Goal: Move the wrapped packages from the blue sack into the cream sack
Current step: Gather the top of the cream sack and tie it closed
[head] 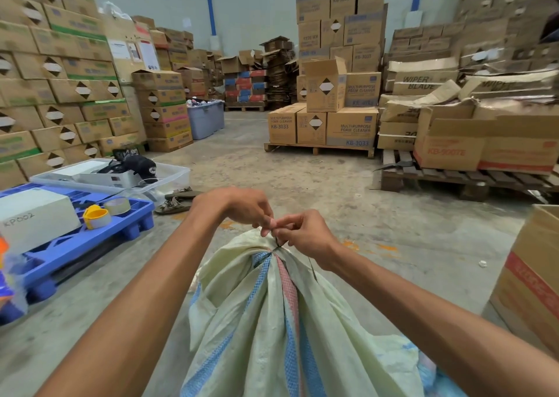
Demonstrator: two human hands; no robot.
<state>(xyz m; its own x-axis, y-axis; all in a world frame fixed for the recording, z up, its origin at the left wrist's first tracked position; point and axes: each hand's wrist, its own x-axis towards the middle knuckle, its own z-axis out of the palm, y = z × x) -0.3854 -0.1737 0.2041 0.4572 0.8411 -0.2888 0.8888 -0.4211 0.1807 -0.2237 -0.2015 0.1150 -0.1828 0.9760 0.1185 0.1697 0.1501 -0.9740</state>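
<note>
A cream woven sack with blue and red stripes stands on the floor right in front of me, its neck gathered into a bunch and bound with a thin dark tie. My left hand and my right hand meet at the top of the bunch, and the fingertips of both pinch the tie. A patch of pale blue sack shows at the lower right, behind the cream sack. No wrapped packages are visible.
A blue plastic pallet on the left holds a white box, a yellow tape dispenser and a tape roll. Behind it lies a clear plastic bin. Cardboard box stacks on wooden pallets line both sides. A brown carton stands close on the right.
</note>
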